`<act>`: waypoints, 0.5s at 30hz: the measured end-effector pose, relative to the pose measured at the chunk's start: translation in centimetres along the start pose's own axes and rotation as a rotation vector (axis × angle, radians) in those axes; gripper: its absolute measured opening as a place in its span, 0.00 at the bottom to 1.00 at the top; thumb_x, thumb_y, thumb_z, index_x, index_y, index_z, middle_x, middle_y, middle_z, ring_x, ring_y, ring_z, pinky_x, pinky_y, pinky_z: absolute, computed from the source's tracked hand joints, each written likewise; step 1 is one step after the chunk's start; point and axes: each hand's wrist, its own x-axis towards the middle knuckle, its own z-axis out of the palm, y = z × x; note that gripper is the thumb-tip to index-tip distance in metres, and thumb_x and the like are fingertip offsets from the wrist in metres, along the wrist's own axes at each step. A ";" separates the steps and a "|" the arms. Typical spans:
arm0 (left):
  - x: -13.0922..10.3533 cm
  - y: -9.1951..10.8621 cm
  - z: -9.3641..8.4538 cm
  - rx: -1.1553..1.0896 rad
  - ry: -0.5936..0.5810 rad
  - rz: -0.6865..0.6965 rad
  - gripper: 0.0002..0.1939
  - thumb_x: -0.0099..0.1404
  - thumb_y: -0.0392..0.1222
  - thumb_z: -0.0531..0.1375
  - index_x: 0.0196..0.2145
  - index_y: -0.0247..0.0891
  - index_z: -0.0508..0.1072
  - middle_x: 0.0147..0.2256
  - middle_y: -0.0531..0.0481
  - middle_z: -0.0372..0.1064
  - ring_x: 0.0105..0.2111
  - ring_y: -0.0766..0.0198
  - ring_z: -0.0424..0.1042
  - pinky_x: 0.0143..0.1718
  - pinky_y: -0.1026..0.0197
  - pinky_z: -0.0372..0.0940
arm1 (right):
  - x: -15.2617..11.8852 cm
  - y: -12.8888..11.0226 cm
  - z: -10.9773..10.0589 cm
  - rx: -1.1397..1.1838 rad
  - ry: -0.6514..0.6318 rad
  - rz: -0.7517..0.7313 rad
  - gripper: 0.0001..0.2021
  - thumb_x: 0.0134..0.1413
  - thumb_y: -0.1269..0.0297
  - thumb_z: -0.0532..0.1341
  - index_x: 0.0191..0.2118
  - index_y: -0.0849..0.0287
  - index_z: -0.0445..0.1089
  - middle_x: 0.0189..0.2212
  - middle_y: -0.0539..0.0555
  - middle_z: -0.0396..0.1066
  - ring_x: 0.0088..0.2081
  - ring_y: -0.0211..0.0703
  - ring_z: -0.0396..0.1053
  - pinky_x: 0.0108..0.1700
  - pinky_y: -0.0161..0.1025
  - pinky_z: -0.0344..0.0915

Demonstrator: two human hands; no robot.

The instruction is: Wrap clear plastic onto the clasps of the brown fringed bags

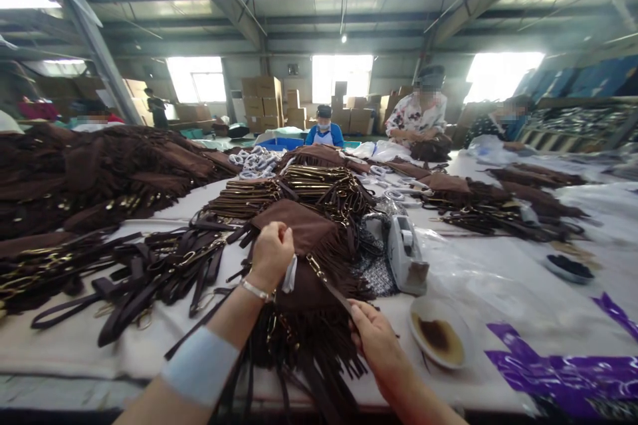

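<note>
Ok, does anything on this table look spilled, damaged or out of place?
Nothing looks clearly spilled or damaged. One oddity: an open white dish of dark brown stuff sits just beyond the right hand, near the fringed brown pieces, where a knock might stain them.

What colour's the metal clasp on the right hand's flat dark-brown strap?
Gold-toned metal clasp, best seen in the head view.

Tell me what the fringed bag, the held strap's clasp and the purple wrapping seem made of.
Fringed bag: probably suede or an imitation, given its matte, soft-looking brown surface.
Clasp: likely gold-toned metal, possibly plated, polished by its bright glints.
Purple wrapping: apparently glossy plastic film, showing crinkles and highlights.
</note>
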 end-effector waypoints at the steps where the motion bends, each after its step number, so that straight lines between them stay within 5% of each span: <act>1: -1.9 -0.7 0.4 0.064 -0.127 -0.010 0.06 0.58 0.43 0.62 0.29 0.37 0.72 0.30 0.45 0.72 0.37 0.56 0.72 0.37 0.61 0.63 | 0.0 0.0 0.3 0.031 0.009 0.029 0.21 0.44 0.48 0.63 0.38 0.60 0.68 0.18 0.43 0.58 0.16 0.30 0.51 0.18 0.30 0.45; 4: -7.3 -2.6 2.1 -0.068 -0.588 -0.395 0.17 0.61 0.53 0.59 0.29 0.35 0.72 0.30 0.42 0.74 0.30 0.56 0.74 0.28 0.60 0.65 | -0.5 0.0 1.0 0.045 -0.006 0.036 0.18 0.43 0.52 0.64 0.37 0.60 0.66 0.18 0.43 0.61 0.14 0.29 0.52 0.16 0.30 0.46; 6: -9.5 -3.5 3.3 -0.306 -0.669 -0.602 0.17 0.63 0.53 0.58 0.32 0.33 0.72 0.32 0.40 0.74 0.30 0.58 0.74 0.30 0.59 0.67 | -1.0 -0.1 1.4 0.001 -0.032 0.012 0.16 0.43 0.54 0.64 0.33 0.60 0.65 0.15 0.42 0.61 0.13 0.30 0.52 0.16 0.30 0.47; 11: -10.1 -5.0 6.1 -0.688 -0.383 -0.757 0.03 0.65 0.36 0.58 0.36 0.33 0.69 0.29 0.45 0.72 0.30 0.62 0.75 0.36 0.58 0.71 | -2.3 -0.3 0.9 -0.275 -0.114 0.001 0.10 0.48 0.58 0.61 0.26 0.58 0.63 0.17 0.46 0.64 0.16 0.35 0.60 0.19 0.32 0.57; 15: -9.7 -6.0 6.5 -0.746 -0.399 -0.744 0.03 0.65 0.38 0.59 0.35 0.35 0.68 0.21 0.57 0.61 0.20 0.71 0.65 0.27 0.63 0.68 | -2.2 -2.1 -2.2 -0.678 -0.034 -0.319 0.08 0.55 0.64 0.58 0.28 0.58 0.71 0.25 0.52 0.72 0.29 0.40 0.68 0.32 0.35 0.61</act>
